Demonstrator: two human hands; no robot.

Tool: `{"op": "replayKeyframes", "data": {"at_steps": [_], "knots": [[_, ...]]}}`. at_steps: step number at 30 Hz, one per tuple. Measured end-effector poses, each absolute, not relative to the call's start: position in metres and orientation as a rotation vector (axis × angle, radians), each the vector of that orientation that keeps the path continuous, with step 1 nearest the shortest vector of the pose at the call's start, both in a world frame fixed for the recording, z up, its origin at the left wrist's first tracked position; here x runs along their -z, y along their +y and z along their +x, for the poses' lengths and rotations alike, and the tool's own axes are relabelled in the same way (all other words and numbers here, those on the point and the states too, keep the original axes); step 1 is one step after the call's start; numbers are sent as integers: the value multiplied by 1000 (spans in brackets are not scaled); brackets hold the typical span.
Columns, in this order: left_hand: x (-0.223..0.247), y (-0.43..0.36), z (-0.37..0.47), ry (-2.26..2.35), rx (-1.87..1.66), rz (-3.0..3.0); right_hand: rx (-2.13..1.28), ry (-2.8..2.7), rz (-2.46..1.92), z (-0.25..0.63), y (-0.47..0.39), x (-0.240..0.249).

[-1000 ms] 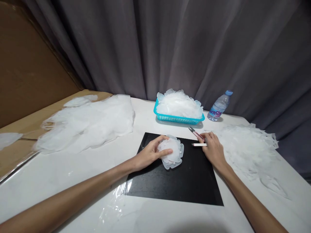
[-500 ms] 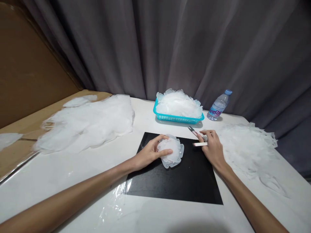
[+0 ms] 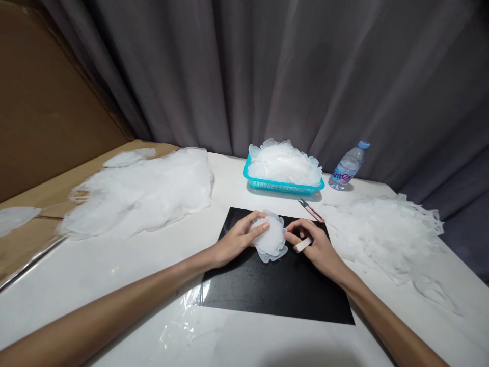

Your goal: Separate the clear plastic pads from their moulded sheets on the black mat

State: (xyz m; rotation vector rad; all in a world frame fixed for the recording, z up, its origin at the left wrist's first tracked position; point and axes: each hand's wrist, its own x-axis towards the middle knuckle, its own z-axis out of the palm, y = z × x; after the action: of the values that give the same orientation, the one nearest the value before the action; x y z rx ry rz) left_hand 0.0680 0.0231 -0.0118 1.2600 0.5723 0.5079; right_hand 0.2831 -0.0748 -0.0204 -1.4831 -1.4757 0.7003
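A stack of thin white, scallop-edged fabric pieces (image 3: 272, 239) is held over the black mat (image 3: 278, 295). My left hand (image 3: 242, 235) grips the stack from its left, thumb on top and fingers at the back edge. My right hand (image 3: 315, 247) is closed at the stack's right edge, thumb and forefinger pinching there. A short white stick with a dark tip (image 3: 303, 244) is tucked between the fingers of that hand; its kind is unclear. Thread snips (image 3: 312, 211) lie just behind my right hand, across the mat's back edge.
A turquoise basket (image 3: 284, 187) heaped with white pieces stands at the back. Beside it is a water bottle (image 3: 347, 168). White fabric sheets (image 3: 145, 193) are spread on the left, and a pile of lacy offcuts (image 3: 385, 232) lies on the right. Cardboard (image 3: 49, 102) rises at far left.
My right hand has moved left from beside the snips to the stack's edge, the white stick still in it. The snips lie uncovered. My left hand keeps its hold.
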Motion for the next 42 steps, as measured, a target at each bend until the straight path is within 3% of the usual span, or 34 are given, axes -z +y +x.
{"op": "replayKeyframes", "data": {"at_steps": [12,21,42], "knots": [[13,23,71,614,-573,1168,-969,-1353,-1245,287,-76,12],[18,28,69,747,-793,1250,-896,-1388,-1261,296,-77,0],[10,24,65,672,-646,1347,-780,-1387,-1285,299,-72,17]]}}
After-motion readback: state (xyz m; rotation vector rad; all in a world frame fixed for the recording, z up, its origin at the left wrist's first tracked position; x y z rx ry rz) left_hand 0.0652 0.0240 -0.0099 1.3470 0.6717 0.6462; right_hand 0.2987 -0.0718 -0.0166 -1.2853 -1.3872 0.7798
